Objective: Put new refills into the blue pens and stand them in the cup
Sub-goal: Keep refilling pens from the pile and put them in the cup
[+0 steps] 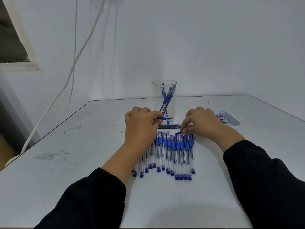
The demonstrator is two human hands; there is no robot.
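My left hand (142, 123) grips an uncapped blue pen (165, 118) whose metal tip points right, in front of the clear cup (164, 103). The cup stands at mid-table and holds a few blue pens leaning inside. My right hand (200, 123) pinches a small blue cap (178, 133) just above the row of pens. Several capped blue pens (171, 152) lie side by side on the table under my wrists. A few loose refills (170, 126) lie between my hands, in front of the cup.
A shallow clear tray (231, 120) with used refills sits right of the cup, partly behind my right hand. The white table (82, 162) meets the wall at the back. White cables (71, 71) hang down the wall at left.
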